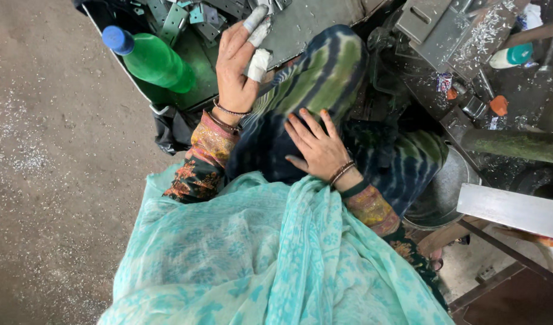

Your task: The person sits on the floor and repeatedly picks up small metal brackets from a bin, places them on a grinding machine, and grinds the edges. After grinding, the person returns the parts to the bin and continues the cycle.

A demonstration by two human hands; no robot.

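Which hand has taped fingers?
The left hand, reaching to the grey metal sheet; white tape wraps its fingers. The right hand, on the lap, is bare.

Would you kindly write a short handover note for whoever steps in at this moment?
Left hand: open, taped fingers reaching onto the grey metal sheet at the edge of the bin of metal brackets; it grips nothing.
Right hand: empty, lying flat on the tie-dye cloth over the lap.
A green plastic bottle lies in the bin beside the brackets.
A steel bowl sits at the right, under the machine bench littered with metal shavings.
No bracket is picked up yet.
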